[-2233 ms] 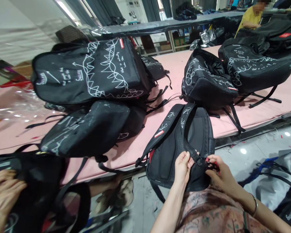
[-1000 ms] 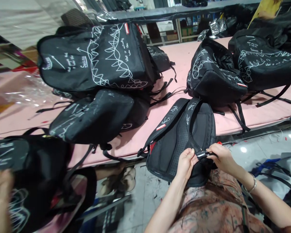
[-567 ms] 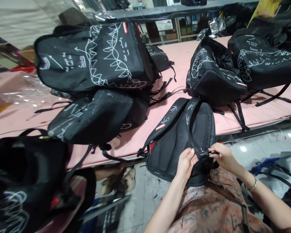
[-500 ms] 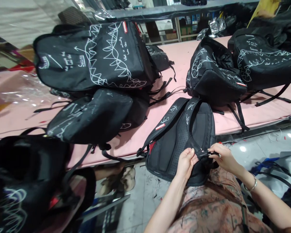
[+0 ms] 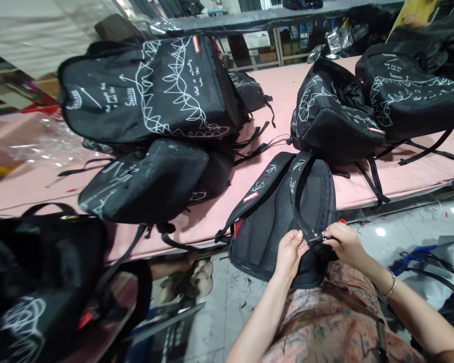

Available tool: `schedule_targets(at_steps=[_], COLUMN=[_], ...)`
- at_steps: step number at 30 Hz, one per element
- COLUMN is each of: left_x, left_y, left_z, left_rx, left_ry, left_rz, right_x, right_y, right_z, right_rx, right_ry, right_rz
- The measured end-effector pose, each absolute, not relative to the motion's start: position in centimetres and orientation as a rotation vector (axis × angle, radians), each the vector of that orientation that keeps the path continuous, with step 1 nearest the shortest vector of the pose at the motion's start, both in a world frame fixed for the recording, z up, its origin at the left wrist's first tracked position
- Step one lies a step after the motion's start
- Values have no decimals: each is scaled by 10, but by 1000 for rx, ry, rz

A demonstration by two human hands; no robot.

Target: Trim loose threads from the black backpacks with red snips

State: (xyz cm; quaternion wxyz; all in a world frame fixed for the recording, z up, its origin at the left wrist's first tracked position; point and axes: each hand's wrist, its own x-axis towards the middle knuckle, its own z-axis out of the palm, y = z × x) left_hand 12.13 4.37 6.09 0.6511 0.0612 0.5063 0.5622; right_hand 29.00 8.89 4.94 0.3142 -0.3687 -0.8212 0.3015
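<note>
A backpack (image 5: 283, 217) hangs over the worktop (image 5: 363, 191) edge at 5 o'clock. Its strap (image 5: 300, 206) is pinched by the left hand (image 5: 289, 252); the buckle (image 5: 320, 239) is pinched by the right hand (image 5: 344, 244). Threading seems underway, the strap end not yet pulled through.

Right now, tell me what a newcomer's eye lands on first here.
Black fabric backpacks with white scribble print lie heaped across the long pink table. At its near edge, the left hand and right hand pinch a black shoulder strap of a back-up black backpack hanging over the edge.
</note>
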Motion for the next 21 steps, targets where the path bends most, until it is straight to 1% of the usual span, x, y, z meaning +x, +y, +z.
schedule_targets(at_steps=[4,6,8,12,14,16,19,21], left_x=[120,119,119,119,120,120,119,117], left_y=[46,48,51,59,63,65,66,65], left_z=[62,63,64,65,65,64,64,66], left_rx=[212,252,274,260,246,236,245,267], left_ry=[1174,1181,1199,1244,1236,1223,1210,1198], left_rz=[1349,1395,1462,1602,1629,1645,1653,1645], right_x=[285,284,282,275,270,267,269,272], right_y=[90,90,87,71,61,55,56,60], right_z=[44,40,37,31,32,34,37,37], right_rx=[-1150,-1115,-1095,-1250,-1268,-1222,-1090,-1090], right_ry=[-1831,-1893,-2058,-2173,-2162,-2176,-2140,-2041], right_rz=[1318,1409,1292,739,616,647,865,1023])
